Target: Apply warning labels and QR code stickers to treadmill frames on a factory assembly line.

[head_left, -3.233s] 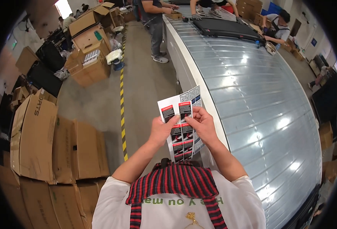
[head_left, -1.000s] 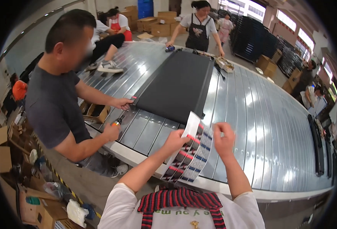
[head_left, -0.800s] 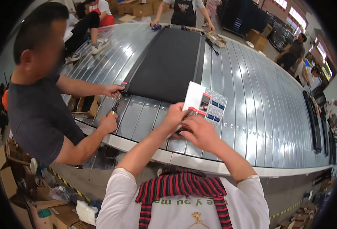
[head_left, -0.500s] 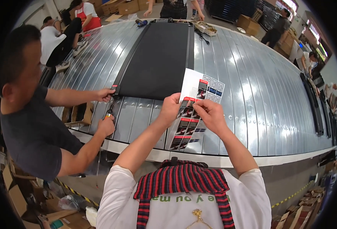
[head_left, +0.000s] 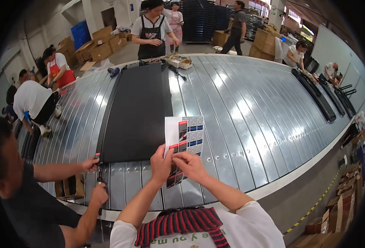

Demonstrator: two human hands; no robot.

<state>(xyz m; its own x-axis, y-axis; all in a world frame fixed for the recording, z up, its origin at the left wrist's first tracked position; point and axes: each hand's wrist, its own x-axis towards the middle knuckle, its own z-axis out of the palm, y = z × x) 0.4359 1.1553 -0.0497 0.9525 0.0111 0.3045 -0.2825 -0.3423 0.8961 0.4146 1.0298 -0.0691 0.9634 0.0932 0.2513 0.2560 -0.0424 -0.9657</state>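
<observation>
Both hands (head_left: 161, 167) (head_left: 190, 166) closed on the sticker sheet (head_left: 183, 138), nearer together than a moment ago

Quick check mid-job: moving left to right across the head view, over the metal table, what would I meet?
Box → black panel → sticker sheet → black bars.
</observation>
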